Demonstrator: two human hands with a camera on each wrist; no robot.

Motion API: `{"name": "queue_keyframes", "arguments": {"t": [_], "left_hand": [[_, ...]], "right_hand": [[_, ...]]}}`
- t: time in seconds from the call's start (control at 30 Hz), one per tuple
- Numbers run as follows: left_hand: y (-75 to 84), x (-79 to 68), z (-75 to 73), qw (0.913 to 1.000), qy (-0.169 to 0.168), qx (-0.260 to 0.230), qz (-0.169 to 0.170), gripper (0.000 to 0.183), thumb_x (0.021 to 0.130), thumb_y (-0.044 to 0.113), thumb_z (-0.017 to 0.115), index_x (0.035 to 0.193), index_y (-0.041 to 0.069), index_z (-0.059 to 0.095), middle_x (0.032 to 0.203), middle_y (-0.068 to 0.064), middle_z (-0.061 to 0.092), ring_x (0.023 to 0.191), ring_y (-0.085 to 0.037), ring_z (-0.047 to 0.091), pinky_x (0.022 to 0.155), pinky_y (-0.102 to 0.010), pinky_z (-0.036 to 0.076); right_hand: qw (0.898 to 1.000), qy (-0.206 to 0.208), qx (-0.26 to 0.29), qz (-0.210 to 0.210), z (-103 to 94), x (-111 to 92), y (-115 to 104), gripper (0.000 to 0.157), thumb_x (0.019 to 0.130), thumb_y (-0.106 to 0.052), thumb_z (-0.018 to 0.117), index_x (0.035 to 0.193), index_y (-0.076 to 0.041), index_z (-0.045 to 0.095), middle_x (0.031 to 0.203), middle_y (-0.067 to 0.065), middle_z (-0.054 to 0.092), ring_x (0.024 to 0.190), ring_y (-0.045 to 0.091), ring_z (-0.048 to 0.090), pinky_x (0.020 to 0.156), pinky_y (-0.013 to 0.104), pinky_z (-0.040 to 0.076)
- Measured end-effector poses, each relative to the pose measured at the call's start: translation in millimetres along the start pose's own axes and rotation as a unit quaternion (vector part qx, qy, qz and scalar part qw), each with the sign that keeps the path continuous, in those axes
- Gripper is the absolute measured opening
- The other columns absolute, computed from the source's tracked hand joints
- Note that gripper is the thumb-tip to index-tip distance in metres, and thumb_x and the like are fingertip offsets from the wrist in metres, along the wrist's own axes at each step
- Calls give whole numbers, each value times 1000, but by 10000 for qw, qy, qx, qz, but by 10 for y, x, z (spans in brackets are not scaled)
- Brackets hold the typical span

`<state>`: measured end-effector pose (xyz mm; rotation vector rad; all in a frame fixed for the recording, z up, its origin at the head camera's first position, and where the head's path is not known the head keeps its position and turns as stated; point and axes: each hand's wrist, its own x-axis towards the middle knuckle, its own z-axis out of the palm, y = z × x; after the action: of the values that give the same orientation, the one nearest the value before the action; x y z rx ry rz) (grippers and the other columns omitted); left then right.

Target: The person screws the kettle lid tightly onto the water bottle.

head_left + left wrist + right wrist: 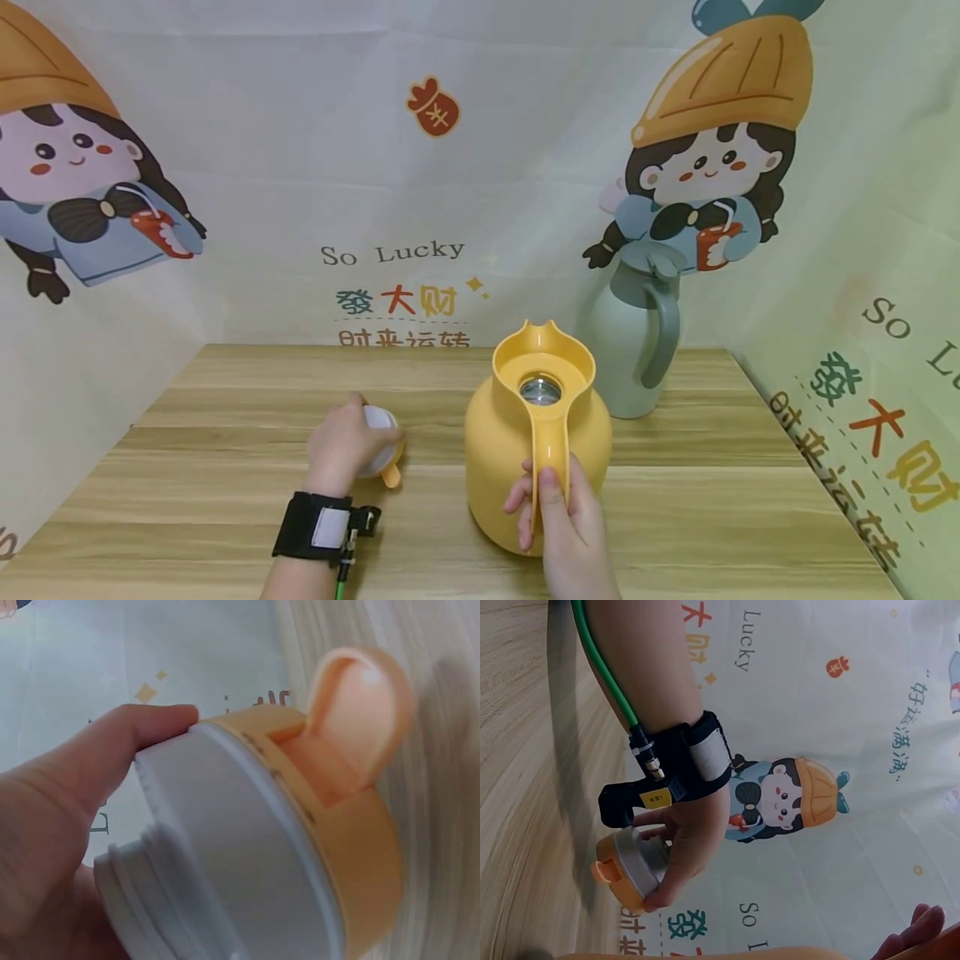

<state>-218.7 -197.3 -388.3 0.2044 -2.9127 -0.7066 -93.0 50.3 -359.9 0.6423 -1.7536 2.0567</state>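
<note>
My left hand (341,446) grips a jug stopper (240,840) by its rim, left of the jug. The stopper has a pale grey threaded plug and an orange-yellow cap with a small flap (360,712) standing out. In the head view its pale underside faces up and its orange side down; whether it touches the table I cannot tell. My right hand (573,533) holds the handle (551,442) of a yellow thermos jug (495,467), fingers wrapped round it. The jug stands upright with its round mouth (540,390) uncovered, showing a shiny inside.
Behind the yellow jug, to the right, stands a grey-green thermos jug (622,358) with a darker handle. The wood-grain table (712,500) meets a printed cloth backdrop (300,167) at the back and sides. A black wrist strap (311,525) with a camera and green cable sits on the left wrist.
</note>
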Motion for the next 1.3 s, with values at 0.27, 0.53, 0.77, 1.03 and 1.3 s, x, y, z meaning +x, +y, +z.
{"name": "queue_keyframes", "arguments": {"t": [0.27,0.53,0.77,1.03,1.3], "left_hand": [[29,-4,-40,9992,371,-122,-17,67,68,47,71,104,-5,49,87,-23,56,73,-36,56,52,-43,47],[74,-17,-64,9977,583,-341,-69,69,72,53,68,101,-6,46,84,-23,57,69,-35,57,50,-42,47],[122,-15,-88,9935,701,-876,-167,73,73,57,66,105,-5,44,90,-23,55,77,-34,56,56,-41,49],[186,-24,-143,9875,681,-1413,-126,81,75,57,64,125,0,38,107,-26,52,92,-37,53,68,-46,49],[217,-62,-176,9875,716,-1385,215,76,80,59,58,140,17,37,111,-24,45,94,-34,46,69,-46,47]], "right_hand": [[10000,52,-62,43,2,-4,-6,20,100,1,24,104,8,42,71,16,52,45,18,44,37,30,41],[10000,15,-46,-33,-2,-1,9,19,100,2,24,104,8,42,72,17,52,44,18,44,37,30,41],[10000,30,-30,-75,-1,-2,16,20,100,2,23,103,9,42,71,17,52,44,18,43,36,29,40],[10000,9,-7,-67,-8,-4,21,19,100,2,23,103,9,41,72,17,51,44,18,43,37,29,40],[10000,36,-83,33,-6,-10,12,20,100,1,24,103,8,42,72,17,52,44,18,43,37,29,41]]}}
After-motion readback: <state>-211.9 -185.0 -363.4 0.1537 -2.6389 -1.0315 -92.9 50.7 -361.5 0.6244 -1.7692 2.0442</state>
